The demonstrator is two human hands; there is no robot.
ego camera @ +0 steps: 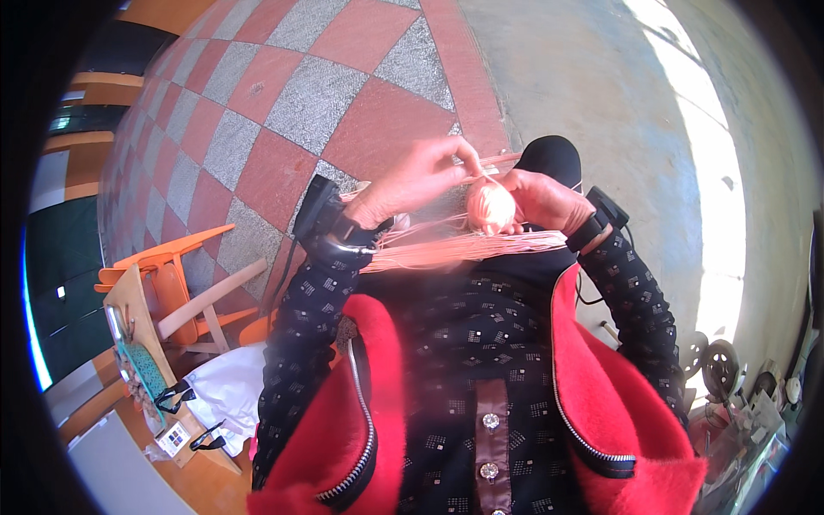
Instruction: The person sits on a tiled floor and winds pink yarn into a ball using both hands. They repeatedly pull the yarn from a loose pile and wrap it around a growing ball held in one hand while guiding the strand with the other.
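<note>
A small ball of pale pink yarn [490, 209] sits in my right hand [550, 201], with the fingers curled behind and under it. Just above the ball, my left hand [421, 175] pinches a strand of the yarn between thumb and fingertips. A skein of the same pink yarn [463, 251] stretches from side to side across my lap, below both hands. More of its strands pass behind the hands, and looser ones cross the gap between. Each wrist wears a black strapped device.
An orange chair [174, 283] stands on the left beside a wooden tabletop [145, 309], which carries a turquoise basket [141, 367]. White cloth [225, 386] lies near it. Wheels [720, 367] and plastic bags [740, 444] are at lower right. The floor is red-and-grey tile and bare concrete.
</note>
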